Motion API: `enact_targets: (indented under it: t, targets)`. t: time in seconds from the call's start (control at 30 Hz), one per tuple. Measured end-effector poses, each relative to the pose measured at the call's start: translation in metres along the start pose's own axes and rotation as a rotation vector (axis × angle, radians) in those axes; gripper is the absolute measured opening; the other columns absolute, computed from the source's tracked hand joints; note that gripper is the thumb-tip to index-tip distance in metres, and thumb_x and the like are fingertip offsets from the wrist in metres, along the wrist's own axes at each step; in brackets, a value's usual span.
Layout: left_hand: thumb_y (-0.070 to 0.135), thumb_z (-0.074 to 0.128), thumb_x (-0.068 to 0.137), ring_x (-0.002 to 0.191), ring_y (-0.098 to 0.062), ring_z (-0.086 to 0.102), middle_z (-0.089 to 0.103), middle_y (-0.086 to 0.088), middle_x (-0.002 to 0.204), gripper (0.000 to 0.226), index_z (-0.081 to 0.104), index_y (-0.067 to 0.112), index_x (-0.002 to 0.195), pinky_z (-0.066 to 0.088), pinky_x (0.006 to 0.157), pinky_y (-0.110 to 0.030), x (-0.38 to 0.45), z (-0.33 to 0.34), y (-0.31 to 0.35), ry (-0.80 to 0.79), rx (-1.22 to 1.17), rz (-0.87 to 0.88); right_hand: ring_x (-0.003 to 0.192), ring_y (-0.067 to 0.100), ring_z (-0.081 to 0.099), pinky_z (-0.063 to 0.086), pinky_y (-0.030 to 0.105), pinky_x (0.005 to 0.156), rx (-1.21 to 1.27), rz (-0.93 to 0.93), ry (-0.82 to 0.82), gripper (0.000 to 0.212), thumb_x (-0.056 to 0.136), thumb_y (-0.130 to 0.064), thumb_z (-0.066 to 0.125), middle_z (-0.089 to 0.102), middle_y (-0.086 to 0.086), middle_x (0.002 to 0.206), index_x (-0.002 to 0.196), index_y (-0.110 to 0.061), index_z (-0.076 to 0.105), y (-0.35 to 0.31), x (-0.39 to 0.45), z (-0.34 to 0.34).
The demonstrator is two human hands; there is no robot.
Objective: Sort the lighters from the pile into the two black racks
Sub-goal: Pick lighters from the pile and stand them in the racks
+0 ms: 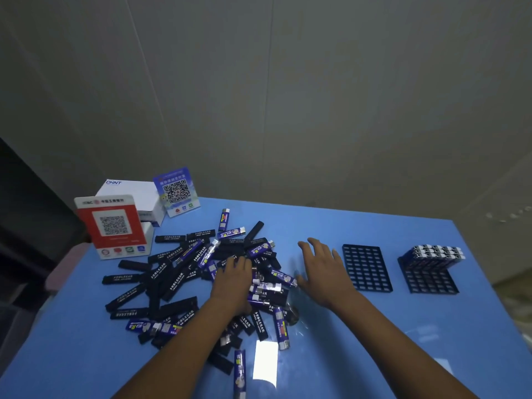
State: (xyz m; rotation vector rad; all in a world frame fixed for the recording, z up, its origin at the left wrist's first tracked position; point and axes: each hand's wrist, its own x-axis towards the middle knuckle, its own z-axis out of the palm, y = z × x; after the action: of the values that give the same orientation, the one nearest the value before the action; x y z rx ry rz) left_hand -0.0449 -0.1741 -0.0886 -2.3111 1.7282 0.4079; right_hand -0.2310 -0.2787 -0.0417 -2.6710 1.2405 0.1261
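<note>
Place: we take this for a small shop counter or a trade stockroom.
Payment signs: at the far left we see a red bank QR stand (112, 226) and a blue QR payment card (177, 191), both upright and facing us.
Packaging: behind them sits a white CHNT box (129, 194), a brand of electrical goods.
Stock: we see a heap of blue and black printed lighters (201, 272) in bulk, with two black racks (366, 267) to the right, the far right one part filled.
Surface: a glossy blue table (374, 355).
Walls: plain grey panels (288, 96), dimly lit.
</note>
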Motion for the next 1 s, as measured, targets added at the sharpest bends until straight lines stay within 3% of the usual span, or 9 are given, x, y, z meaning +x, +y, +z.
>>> enact_targets:
  t: [0.43, 0.67, 0.87, 1.0]
  targets:
    - [0.036, 0.081, 0.076, 0.122, -0.025, 0.048, 0.048, -0.004, 0.139, 0.084, 0.034, 0.014, 0.142, 0.047, 0.094, -0.038, -0.002, -0.005, -0.018, 0.06, -0.132, 0.093, 0.142, 0.026, 0.031, 0.023, 0.046, 0.119, -0.044, 0.018, 0.006, 0.066, 0.096, -0.039, 0.054, 0.026, 0.006, 0.157, 0.151, -0.019, 0.024, 0.004, -0.008, -0.007]
    - [0.031, 0.078, 0.079, 0.11, -0.022, 0.059, 0.058, 0.002, 0.127, 0.067, 0.04, 0.022, 0.134, 0.047, 0.077, -0.032, -0.01, -0.012, -0.028, 0.117, -0.23, 0.091, 0.138, 0.025, 0.035, 0.026, 0.045, 0.117, -0.056, 0.012, 0.012, 0.065, 0.095, -0.04, 0.054, 0.03, 0.005, 0.154, 0.149, -0.02, 0.026, -0.003, -0.002, -0.007]
    - [0.027, 0.075, 0.083, 0.1, -0.019, 0.063, 0.063, 0.005, 0.121, 0.055, 0.043, 0.024, 0.129, 0.042, 0.069, -0.027, -0.016, -0.02, -0.036, 0.199, -0.358, 0.092, 0.134, 0.025, 0.04, 0.029, 0.042, 0.115, -0.058, -0.002, 0.04, 0.062, 0.094, -0.039, 0.054, 0.035, 0.005, 0.151, 0.148, -0.02, 0.029, -0.009, 0.002, -0.009]
    - [0.031, 0.075, 0.084, 0.087, -0.016, 0.059, 0.063, 0.005, 0.117, 0.06, 0.04, 0.027, 0.133, 0.041, 0.066, -0.027, -0.021, -0.029, -0.036, 0.21, -0.402, 0.079, 0.132, 0.025, 0.041, 0.031, 0.041, 0.113, -0.057, -0.012, 0.05, 0.061, 0.094, -0.038, 0.053, 0.037, 0.005, 0.149, 0.147, -0.02, 0.03, -0.01, 0.005, -0.011]
